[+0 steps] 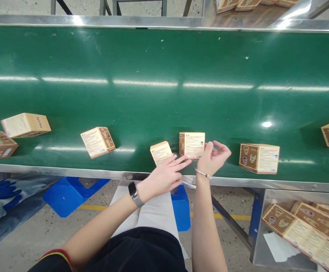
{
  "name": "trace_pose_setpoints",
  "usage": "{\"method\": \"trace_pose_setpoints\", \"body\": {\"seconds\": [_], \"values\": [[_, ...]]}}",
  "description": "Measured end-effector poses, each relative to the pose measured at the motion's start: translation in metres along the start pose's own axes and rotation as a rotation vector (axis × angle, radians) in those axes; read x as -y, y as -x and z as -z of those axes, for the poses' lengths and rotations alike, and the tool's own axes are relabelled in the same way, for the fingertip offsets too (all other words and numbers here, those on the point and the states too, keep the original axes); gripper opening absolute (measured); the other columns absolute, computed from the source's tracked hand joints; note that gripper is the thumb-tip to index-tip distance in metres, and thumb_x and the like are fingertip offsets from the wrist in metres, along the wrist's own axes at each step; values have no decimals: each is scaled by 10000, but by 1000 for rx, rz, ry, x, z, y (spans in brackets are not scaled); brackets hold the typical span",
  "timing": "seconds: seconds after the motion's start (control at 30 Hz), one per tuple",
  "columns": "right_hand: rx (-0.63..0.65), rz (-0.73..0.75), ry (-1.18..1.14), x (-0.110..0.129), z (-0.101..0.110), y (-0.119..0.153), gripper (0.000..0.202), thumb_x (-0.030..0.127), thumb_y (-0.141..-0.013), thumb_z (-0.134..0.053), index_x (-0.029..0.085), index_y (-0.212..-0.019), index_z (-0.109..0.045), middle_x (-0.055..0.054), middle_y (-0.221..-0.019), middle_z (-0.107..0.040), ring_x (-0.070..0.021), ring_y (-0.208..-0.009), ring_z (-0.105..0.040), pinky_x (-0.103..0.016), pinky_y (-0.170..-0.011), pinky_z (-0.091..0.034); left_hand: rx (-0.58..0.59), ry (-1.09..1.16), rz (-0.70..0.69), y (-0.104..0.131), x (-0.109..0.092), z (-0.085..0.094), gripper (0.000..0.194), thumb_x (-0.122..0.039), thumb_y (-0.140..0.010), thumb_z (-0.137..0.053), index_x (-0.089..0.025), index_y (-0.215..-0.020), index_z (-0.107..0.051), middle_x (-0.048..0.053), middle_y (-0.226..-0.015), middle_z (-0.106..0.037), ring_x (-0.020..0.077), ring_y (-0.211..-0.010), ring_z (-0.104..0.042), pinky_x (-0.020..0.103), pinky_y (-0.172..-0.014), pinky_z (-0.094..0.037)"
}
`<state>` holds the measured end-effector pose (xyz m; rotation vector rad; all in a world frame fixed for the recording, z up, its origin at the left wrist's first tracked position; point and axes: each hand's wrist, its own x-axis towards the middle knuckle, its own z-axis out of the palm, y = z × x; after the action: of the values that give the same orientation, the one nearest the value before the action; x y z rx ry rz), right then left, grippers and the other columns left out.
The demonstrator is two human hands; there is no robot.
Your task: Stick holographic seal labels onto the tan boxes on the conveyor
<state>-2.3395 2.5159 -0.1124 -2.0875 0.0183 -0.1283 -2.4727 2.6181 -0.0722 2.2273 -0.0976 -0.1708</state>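
Note:
Two small brown and cream boxes stand by my hands on the green belt. My left hand [167, 174], with a watch at its wrist, has its fingers spread; they overlap the lower edge of the left box [161, 152] and reach toward the lower edge of the printed box [192, 144]. Beneath that palm a thin whitish item [188, 184] shows at the belt's edge; whether the hand grips it is unclear. My right hand [213, 155], wearing a bracelet, is at the right side of the printed box, its fingers curled and thumb near the box's edge. What its fingers hold, if anything, is hidden.
On the green belt [153, 109] more boxes stand left [98, 142] and right [259, 158]. A metal tray [259, 241] at lower right bears flat cartons [308, 230]. Blue stools [65, 196] stand below the belt's metal edge. Someone's denim-clad leg [14, 223] shows at left.

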Motion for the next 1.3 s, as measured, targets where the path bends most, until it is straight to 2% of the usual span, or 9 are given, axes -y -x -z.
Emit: {"method": "trace_pose_setpoints", "body": {"seconds": [0.1,0.17,0.23,0.33,0.47,0.6,0.8,1.03,1.3], "values": [[196,115,81,19,33,-6,227,431,-901,-564,214,-965,-579,-88,-981,-660,-225,-908,-658,-407,-837,-530,-53,333,211,12,-9,9,135,-226,-908,-611,-180,-849,-724,47,-1063,-754,197,-1016,-692,330,-932,-509],[581,217,128,39,56,-7,207,408,-920,-561,220,-964,-637,-65,-926,-699,-214,-881,-678,-381,-807,-550,-69,549,391,20,-15,16,125,-250,-892,-627,-190,-865,-734,6,-829,-757,141,-741,-680,241,-712,-502],[987,316,152,59,72,-4,187,390,-901,-610,234,-987,-668,-43,-903,-726,-197,-816,-696,-340,-732,-578,-90,710,502,26,-18,22,129,-252,-869,-638,-183,-836,-741,-1,-760,-730,113,-644,-614,208,-605,-437],[1274,410,157,77,78,2,168,349,-911,-611,245,-1027,-674,-30,-891,-737,-181,-761,-707,-298,-639,-593,-119,864,566,31,-18,27,185,-307,-865,-622,-167,-872,-743,7,-749,-696,102,-615,-542,202,-552,-378],[1255,514,183,79,70,7,162,295,-952,-551,239,-1048,-668,-29,-858,-728,-179,-748,-706,-302,-642,-591,-142,984,592,36,-14,29,243,-335,-858,-599,-136,-931,-717,28,-773,-672,109,-636,-523,210,-561,-369],[1171,683,220,72,66,14,158,260,-953,-550,247,-1040,-681,-33,-860,-732,-196,-760,-694,-340,-675,-575,-159,985,639,41,-12,29,281,-352,-865,-560,-114,-759,-667,0,-645,-563,93,-588,-435,206,-522,-313],[980,880,235,66,65,27,148,159,-923,-582,246,-956,-696,-59,-912,-731,-227,-858,-670,-393,-747,-551,-232,1000,677,42,-11,23,341,-415,-868,-541,-128,-691,-591,-29,-601,-463,84,-569,-358,207,-503,-262],[952,784,183,55,59,26,214,209,-905,-626,265,-1108,-664,-75,-1051,-719,-245,-950,-676,-435,-816,-574,-201,948,677,44,-10,21,375,-433,-875,-530,-143,-638,-533,-41,-589,-389,81,-565,-318,218,-503,-217],[960,770,126,55,61,41,148,157,-888,-609,263,-931,-703,-70,-974,-735,-262,-971,-672,-458,-828,-567,-210,958,707,48,-6,19,360,-428,-874,-524,-141,-660,-558,-35,-578,-439,92,-559,-375,223,-510,-258]]}}
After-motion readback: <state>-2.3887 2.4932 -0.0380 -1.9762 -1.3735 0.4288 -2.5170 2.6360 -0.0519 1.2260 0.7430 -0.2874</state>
